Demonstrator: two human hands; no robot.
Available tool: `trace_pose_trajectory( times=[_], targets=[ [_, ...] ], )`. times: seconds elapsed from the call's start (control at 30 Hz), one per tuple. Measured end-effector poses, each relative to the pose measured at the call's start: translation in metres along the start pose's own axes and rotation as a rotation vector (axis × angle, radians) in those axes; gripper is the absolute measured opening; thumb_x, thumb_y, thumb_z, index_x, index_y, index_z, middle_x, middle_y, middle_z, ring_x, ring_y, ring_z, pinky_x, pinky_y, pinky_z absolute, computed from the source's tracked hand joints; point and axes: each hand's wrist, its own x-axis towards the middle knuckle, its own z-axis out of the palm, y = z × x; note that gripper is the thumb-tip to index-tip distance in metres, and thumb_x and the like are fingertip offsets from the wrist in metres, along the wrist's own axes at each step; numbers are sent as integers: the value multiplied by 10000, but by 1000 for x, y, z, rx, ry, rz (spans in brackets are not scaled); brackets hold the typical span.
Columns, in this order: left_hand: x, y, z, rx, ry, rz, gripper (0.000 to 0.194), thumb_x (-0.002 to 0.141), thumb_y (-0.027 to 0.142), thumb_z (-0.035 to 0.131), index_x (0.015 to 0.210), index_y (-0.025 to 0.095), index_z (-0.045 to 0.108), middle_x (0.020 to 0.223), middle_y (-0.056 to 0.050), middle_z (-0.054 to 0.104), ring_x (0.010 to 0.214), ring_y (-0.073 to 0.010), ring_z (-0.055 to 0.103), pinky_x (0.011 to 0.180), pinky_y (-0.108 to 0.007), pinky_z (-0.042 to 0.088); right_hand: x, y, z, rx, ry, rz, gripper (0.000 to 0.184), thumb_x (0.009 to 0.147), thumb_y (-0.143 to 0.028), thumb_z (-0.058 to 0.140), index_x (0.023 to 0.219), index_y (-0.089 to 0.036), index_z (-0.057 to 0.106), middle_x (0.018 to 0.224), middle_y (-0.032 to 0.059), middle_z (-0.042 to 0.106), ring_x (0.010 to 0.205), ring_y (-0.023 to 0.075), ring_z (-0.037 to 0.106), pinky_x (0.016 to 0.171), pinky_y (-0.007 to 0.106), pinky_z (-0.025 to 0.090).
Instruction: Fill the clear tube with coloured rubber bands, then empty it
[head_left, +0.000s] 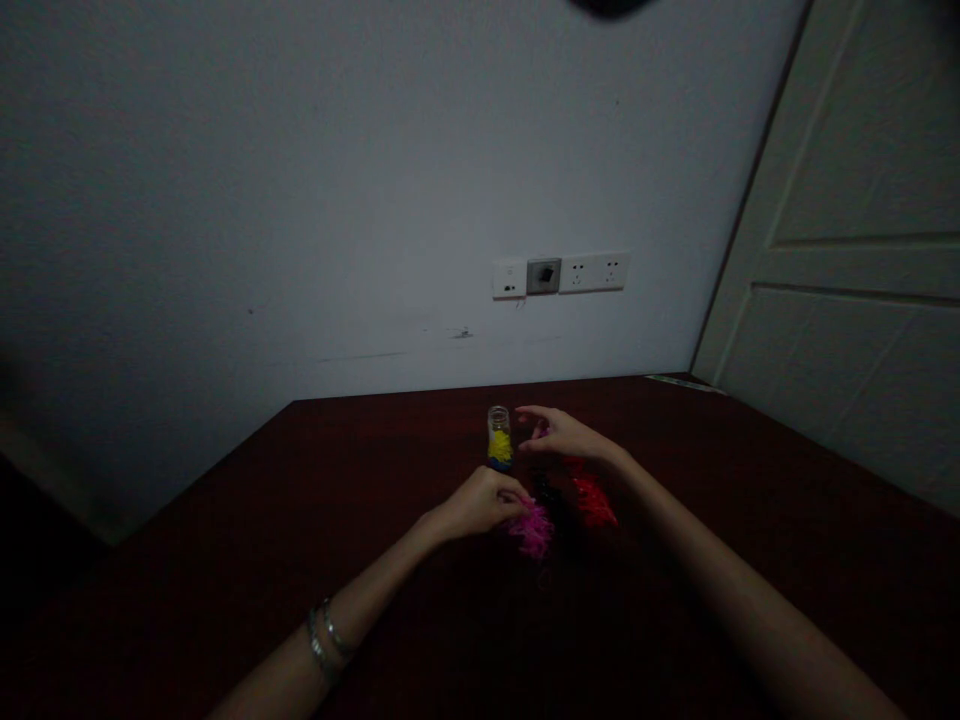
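A small clear glass bottle (499, 440) stands upright on the dark table, with yellow material inside and a dark blue layer at its base. My left hand (484, 502) is closed at the fingertips on a loose pile of pink shredded strands (534, 530), just in front of the bottle. To the right of the bottle's neck is my right hand (559, 433), its thumb and index finger apart. A small pink tuft (542, 430) shows within its curled fingers. Red strands (594, 502) lie below my right wrist, beside a hard-to-see black heap (549, 490).
The dark reddish table (360, 450) meets a pale wall (337, 200) at the back. Sockets and a switch (561, 274) sit on that wall. A panelled door (847, 290) borders the right side. Light is dim.
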Motion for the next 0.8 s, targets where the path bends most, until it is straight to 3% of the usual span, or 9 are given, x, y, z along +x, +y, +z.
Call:
trace_pose_trajectory(
  times=[0.1,0.23,0.43,0.63,0.8],
  targets=[
    [-1,2,-4,-36,-2,-11,192,729,234,572,827,115,686,720,-42,666,601,-97,539,556,-188,397,0,0,-2,-5,13,-8,711,619,-286,693,1268,-138,444,1133,139,552,643,99,520,543,239,435],
    [0,8,-15,-122,18,-92,247,729,315,589,839,107,666,715,-42,658,472,-58,468,446,-171,347,-1,-1,-5,-7,35,-5,681,634,-286,685,1257,-146,451,1133,133,550,638,90,511,526,228,423],
    [16,25,-56,-222,197,-55,293,699,369,623,824,105,651,713,-53,666,350,-26,371,353,-179,264,-2,-4,-7,-21,37,4,664,640,-287,682,1245,-134,456,1101,129,568,638,92,514,544,235,431],
    [46,23,-91,-312,410,31,335,675,366,640,881,103,650,846,-107,688,419,-51,444,370,-183,284,-4,-11,-7,-17,38,26,649,658,-260,663,1254,-121,448,981,101,598,634,101,513,552,239,427],
    [66,5,-91,-312,476,59,285,623,330,688,797,105,679,798,-92,687,566,-103,543,530,-229,418,-6,-18,-7,-27,27,55,630,675,-260,645,1252,-102,447,927,97,606,620,105,510,543,238,418]
  ],
)
